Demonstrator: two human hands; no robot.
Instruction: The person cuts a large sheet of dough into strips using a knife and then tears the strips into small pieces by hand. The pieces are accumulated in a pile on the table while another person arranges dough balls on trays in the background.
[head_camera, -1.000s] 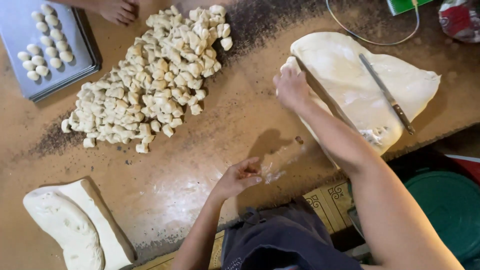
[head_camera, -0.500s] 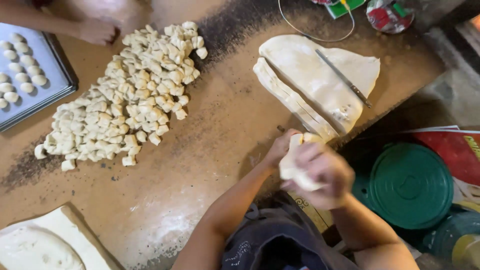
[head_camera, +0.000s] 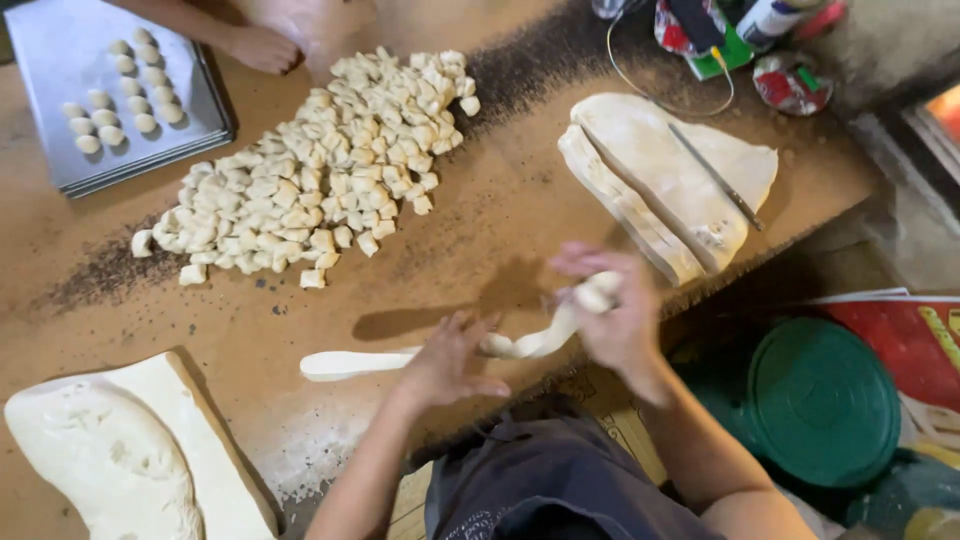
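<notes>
A long strip of pale dough (head_camera: 350, 362) lies along the near edge of the brown table (head_camera: 480, 230). My left hand (head_camera: 450, 358) presses flat on its middle with the fingers spread. My right hand (head_camera: 615, 310) is closed around the strip's right end and lifts it off the table. Just beyond my right hand lies a flat slab of dough (head_camera: 670, 180), cut into strips along its left side, with a long knife (head_camera: 715, 178) resting on it.
A heap of small cut dough pieces (head_camera: 310, 170) covers the table's middle. A metal tray (head_camera: 110, 90) with dough balls sits at far left, another person's hand (head_camera: 262, 48) beside it. A thick dough block (head_camera: 130, 450) lies near left. A green lid (head_camera: 820, 400) is below right.
My right hand left the dough slab with a strip. Both hands bunched it by the table edge. Now the strip is stretched out along the table, my left hand on it.
</notes>
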